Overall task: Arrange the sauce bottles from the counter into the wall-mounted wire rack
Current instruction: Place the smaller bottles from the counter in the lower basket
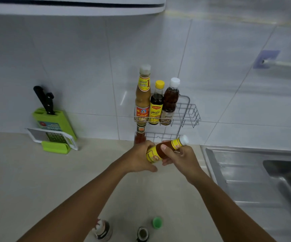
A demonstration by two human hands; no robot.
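Observation:
The wire rack (190, 113) hangs on the tiled wall. Its upper tier holds a tall beige sauce bottle (142, 95), a dark bottle with a yellow cap (157, 103) and a brown bottle with a white cap (170, 102). A red sauce bottle (140, 135) stands in the lower tier at its left end. Below the rack, both hands hold a brown bottle with a yellow label and white cap (165, 148), tilted on its side. My left hand (141, 158) grips its base, my right hand (179, 156) its middle. Three bottle tops (103, 229) (143, 234) (157, 222) show at the counter's near edge.
A green knife block (54, 123) with black-handled knives leans at the wall on the left, with a grater (54, 137) in front of it. A steel sink (263, 172) fills the right side. A towel bar (280, 63) is fixed to the wall at upper right.

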